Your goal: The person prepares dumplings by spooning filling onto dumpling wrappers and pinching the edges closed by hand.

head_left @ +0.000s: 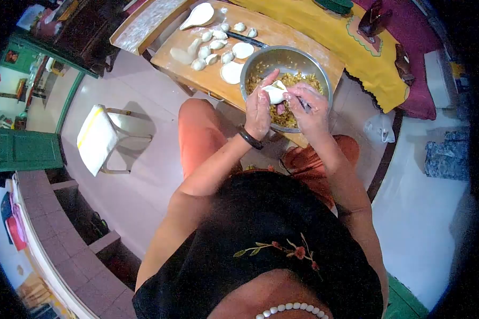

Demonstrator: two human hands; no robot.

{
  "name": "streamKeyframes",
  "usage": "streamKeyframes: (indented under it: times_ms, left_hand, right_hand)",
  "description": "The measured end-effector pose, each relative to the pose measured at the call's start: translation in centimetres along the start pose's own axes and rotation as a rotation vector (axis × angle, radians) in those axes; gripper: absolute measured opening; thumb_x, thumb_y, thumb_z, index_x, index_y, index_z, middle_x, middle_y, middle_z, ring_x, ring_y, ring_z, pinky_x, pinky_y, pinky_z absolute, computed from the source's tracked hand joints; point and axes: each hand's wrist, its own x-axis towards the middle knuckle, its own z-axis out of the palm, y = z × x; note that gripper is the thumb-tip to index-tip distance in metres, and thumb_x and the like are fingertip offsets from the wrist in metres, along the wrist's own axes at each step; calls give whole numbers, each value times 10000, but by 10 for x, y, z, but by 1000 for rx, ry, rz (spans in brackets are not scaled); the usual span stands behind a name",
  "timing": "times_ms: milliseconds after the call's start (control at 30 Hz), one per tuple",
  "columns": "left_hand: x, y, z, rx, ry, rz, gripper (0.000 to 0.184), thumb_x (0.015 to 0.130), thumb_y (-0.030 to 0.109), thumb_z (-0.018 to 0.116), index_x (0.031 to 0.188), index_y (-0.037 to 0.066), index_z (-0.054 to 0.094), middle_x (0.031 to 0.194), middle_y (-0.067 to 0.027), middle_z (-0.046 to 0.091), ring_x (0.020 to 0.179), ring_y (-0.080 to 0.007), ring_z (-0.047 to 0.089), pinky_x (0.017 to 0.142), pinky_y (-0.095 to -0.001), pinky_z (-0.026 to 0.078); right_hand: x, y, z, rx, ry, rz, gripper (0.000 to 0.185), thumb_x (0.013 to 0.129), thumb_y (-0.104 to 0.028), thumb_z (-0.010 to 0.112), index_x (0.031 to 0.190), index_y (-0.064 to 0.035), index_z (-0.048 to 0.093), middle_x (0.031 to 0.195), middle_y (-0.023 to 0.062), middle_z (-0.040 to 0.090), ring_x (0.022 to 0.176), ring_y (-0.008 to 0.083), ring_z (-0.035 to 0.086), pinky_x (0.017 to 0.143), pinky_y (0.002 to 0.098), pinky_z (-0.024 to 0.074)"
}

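Above the metal bowl [324, 66], both hands meet at a white dumpling [274, 93], a folded wrapper with some filling showing at its upper edge. My left hand [258, 110] supports it from the left, fingers curled around. From the other side my right hand [310, 109] pinches its edge between thumb and fingers. A dark patch shows between the right fingers; I cannot make out what it is. Chopped yellow-brown filling [258, 68] lies in the bowl beneath. Left of the bowl are two round wrappers [231, 73] and several finished dumplings [204, 52].
The wooden table [287, 40] carries floury marks, more dough wrappers [199, 16] at its far left and a dark bar [246, 39]. A stool with a white cloth [97, 137] stands at left. A yellow cloth [324, 34] covers the surface beyond. A plastic bag [379, 127] lies at right.
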Motion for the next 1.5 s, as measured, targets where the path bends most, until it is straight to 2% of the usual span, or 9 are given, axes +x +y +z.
streamKeyframes:
  times_ms: [133, 333, 533, 1033, 1133, 1267, 1333, 1433, 1500]
  left_hand:
    - [-1, -3, 0, -27, -10, -27, 650, 943, 494, 329, 1322, -31, 384, 814, -23, 556, 605, -67, 485, 538, -197, 404]
    - [-2, 3, 3, 65, 6, -36, 595, 962, 450, 309, 1310, -20, 418, 740, -2, 544, 577, -59, 466, 525, -194, 393]
    - [-1, 5, 4, 103, 35, -57, 563, 970, 424, 295, 1321, 0, 416, 761, -4, 544, 581, -56, 467, 529, -194, 400]
    - [-3, -4, 0, 124, -35, -22, 543, 969, 404, 308, 1343, 20, 392, 796, -5, 545, 595, -65, 476, 548, -203, 421]
    - [-2, 0, 1, 151, -35, -37, 554, 968, 414, 310, 1354, 22, 373, 791, -3, 547, 597, -63, 475, 548, -204, 421]
    - [-3, -4, -1, 122, -42, -48, 566, 966, 422, 312, 1361, 20, 360, 783, -3, 551, 593, -65, 474, 555, -207, 421]
    - [-1, -3, -3, 197, -76, 31, 548, 967, 398, 326, 1362, 19, 357, 779, -9, 551, 587, -69, 475, 560, -211, 420]
    - [-1, -1, -8, 347, -141, 60, 515, 965, 346, 347, 1364, 19, 355, 774, -18, 547, 577, -76, 475, 564, -216, 417]
    - [2, -3, -10, 439, -170, 122, 498, 962, 311, 358, 1367, 21, 347, 770, -24, 542, 569, -80, 476, 563, -220, 417]
  right_hand:
    - [2, 4, -2, -106, -6, -143, 108, 768, -8, 640, 856, 48, 616, 760, 118, 603, 641, 205, 591, 546, 285, 460]
    - [1, 4, -7, -231, -17, -273, 105, 796, -10, 611, 887, 41, 618, 761, 118, 602, 647, 204, 586, 582, 282, 465]
    - [1, 2, -5, 1, -18, 90, 158, 771, -10, 657, 921, 35, 634, 804, 99, 598, 688, 163, 586, 608, 264, 467]
    - [5, 1, -3, -37, -1, -79, 81, 749, 44, 642, 825, 24, 623, 793, 96, 568, 638, 154, 567, 530, 246, 467]
    - [4, 2, 1, 222, -32, 197, 83, 749, 44, 641, 827, 22, 625, 806, 90, 571, 640, 150, 572, 535, 254, 470]
    - [4, 5, 3, 115, -48, 68, 100, 748, 40, 643, 844, 17, 625, 816, 80, 575, 676, 150, 586, 560, 274, 481]
    - [6, -3, 2, 72, -43, -42, 105, 749, 33, 643, 851, 15, 623, 813, 84, 572, 689, 162, 590, 577, 289, 486]
    - [12, 0, -4, -259, -68, -349, 103, 758, 41, 624, 856, 7, 623, 804, 92, 564, 700, 191, 594, 590, 308, 491]
    - [14, 2, -7, -218, -106, -321, 95, 760, 34, 623, 850, 2, 623, 797, 96, 560, 708, 207, 589, 609, 307, 488]
